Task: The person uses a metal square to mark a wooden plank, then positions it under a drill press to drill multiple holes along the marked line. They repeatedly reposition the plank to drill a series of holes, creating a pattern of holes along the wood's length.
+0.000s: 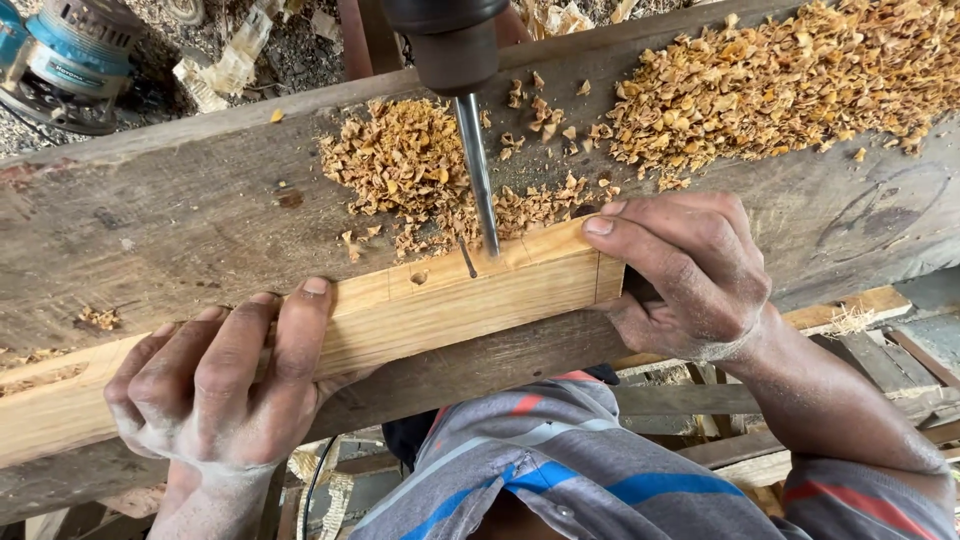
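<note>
Fingers (290, 335) of left hand (215, 385) and right hand (690, 275) clamp the pale wood strip (450, 305); drill bit (478, 175) meets its top edge (shavings (400, 165) behind).

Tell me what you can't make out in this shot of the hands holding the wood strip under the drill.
Head view:
- Drill: body cut off by top edge; who holds it unseen.
- Right hand: palm side hidden behind the pale wood strip.
- Blue power tool: cropped at the corner.
</note>
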